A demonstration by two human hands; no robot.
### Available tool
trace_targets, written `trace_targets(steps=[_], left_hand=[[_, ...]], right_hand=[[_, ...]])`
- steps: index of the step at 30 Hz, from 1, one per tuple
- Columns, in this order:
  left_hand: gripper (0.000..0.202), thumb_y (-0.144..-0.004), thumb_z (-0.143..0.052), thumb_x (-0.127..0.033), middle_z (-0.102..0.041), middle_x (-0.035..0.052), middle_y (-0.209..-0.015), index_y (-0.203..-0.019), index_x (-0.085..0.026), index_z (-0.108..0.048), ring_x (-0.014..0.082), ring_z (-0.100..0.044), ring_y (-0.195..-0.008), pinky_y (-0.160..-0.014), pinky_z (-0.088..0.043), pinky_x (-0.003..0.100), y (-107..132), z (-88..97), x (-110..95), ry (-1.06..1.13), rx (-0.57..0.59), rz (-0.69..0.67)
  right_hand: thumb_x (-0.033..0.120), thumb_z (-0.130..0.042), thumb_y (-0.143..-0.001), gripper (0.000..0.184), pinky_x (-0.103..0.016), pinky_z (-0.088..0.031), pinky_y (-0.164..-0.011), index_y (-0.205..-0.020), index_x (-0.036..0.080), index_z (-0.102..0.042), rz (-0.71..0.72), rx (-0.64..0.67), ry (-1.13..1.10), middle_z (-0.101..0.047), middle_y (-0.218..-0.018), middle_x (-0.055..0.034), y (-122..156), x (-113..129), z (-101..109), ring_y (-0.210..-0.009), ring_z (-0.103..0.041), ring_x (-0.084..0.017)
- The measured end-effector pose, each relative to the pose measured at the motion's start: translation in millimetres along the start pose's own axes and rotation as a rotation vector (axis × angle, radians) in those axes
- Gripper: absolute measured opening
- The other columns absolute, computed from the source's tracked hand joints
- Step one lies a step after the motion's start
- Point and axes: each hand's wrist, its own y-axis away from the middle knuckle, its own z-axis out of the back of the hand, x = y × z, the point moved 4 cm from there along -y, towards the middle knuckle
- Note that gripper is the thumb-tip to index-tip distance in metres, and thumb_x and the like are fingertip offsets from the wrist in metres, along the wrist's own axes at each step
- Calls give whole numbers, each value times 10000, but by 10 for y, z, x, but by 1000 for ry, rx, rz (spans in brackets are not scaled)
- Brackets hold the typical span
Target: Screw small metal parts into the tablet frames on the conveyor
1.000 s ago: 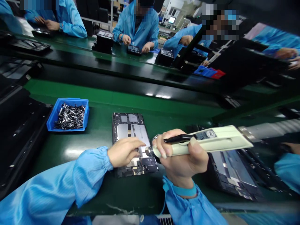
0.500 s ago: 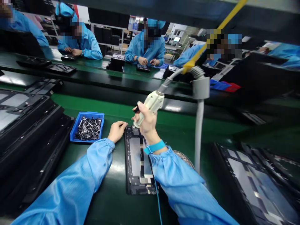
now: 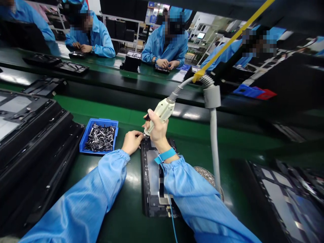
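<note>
An opened tablet chassis point(image 3: 153, 175) lies lengthwise on the green belt in front of me. My right hand point(image 3: 157, 130) is wrapped round a cream electric screwdriver point(image 3: 162, 113), whose tip stands on the chassis's far left corner. A grey hose point(image 3: 214, 135) runs from the tool up to a yellow strap. My left hand point(image 3: 132, 141) is curled at that same corner, fingertips pinched beside the tip; what they hold is too small to see.
A blue tray point(image 3: 100, 136) of small metal parts sits left of the chassis. Stacked black trays point(image 3: 30, 135) fill the left side; more chassis point(image 3: 286, 195) lie at right. A round metal dish point(image 3: 209, 175) peeks out under my right sleeve. People in blue coats work across the far belt.
The view tilted up from a close look at the chassis. My right hand swung the screwdriver upright onto the far corner, and my left hand moved from the board's middle to that corner.
</note>
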Motion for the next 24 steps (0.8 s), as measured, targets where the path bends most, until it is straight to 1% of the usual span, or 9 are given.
trace_targets(steps=[6, 12, 14, 17, 18, 20, 21, 22, 24], left_hand=[[149, -927, -643, -116, -651, -15, -591, -886, -111, -786, 89, -553, -414, -495, -461, 186, -18, 9, 17, -22, -10, -2], [139, -936, -648, -146, -663, -9, -623, -911, -103, -778, 83, -550, -403, -480, -462, 184, -17, 9, 51, -81, -22, -26], [154, -944, -634, -157, -669, -4, -638, -914, -99, -773, 90, -553, -403, -469, -471, 194, -62, 33, 44, -118, -33, -40], [171, -950, -622, -179, -689, 20, -673, -901, -96, -764, 122, -606, -462, -510, -532, 229, -82, 100, -70, -198, -67, -85], [172, -951, -615, -181, -717, 46, -737, -920, -97, -762, 145, -660, -544, -576, -577, 256, -27, 115, -129, -231, -92, -113], [180, -942, -608, -173, -763, 124, -1013, -1021, -115, -758, 216, -752, -874, -828, -636, 357, 247, 93, -216, -292, -156, -204], [221, -932, -618, -177, -742, 155, -1184, -1103, -135, -751, 257, -732, -1074, -961, -613, 420, 469, 30, -224, -349, -156, -299], [288, -918, -641, -182, -674, 164, -1371, -1191, -169, -734, 289, -646, -1281, -1105, -540, 480, 730, -49, -179, -386, -165, -380], [487, -899, -703, -277, -612, 164, -1487, -1383, -240, -657, 352, -565, -1398, -1146, -503, 565, 1317, -373, 12, -681, 51, -761]], right_hand=[[494, -792, -719, 359, -263, -505, -435, -592, 208, -615, 6, -7, 21, -492, -390, 67, 34, -27, -4, -332, -440, -90], [496, -796, -728, 378, -310, -485, -464, -553, 225, -600, 10, -33, -4, -500, -394, 49, 57, -30, -17, -360, -447, -112], [498, -783, -743, 365, -344, -501, -496, -552, 245, -603, 40, -51, -36, -500, -407, 46, 67, 99, -28, -376, -453, -127], [545, -724, -797, 324, -389, -503, -513, -631, 275, -657, 138, -71, -159, -460, -417, 51, 164, 520, 29, -387, -434, -153], [568, -713, -806, 323, -392, -492, -502, -668, 278, -677, 170, -54, -205, -438, -415, 54, 237, 700, 80, -383, -417, -156], [607, -723, -803, 352, -372, -451, -461, -726, 264, -703, 201, 30, -265, -406, -414, 60, 460, 1050, 242, -373, -384, -149], [616, -740, -789, 367, -343, -406, -425, -742, 253, -711, 194, 97, -279, -396, -410, 63, 610, 1197, 352, -365, -368, -142], [619, -748, -786, 380, -312, -356, -395, -746, 242, -712, 177, 149, -283, -407, -416, 56, 781, 1315, 488, -366, -369, -139], [592, -777, -780, 371, -276, -319, -388, -789, 223, -739, 159, 189, -249, -419, -440, 46, 1166, 1461, 825, -388, -390, -138]])
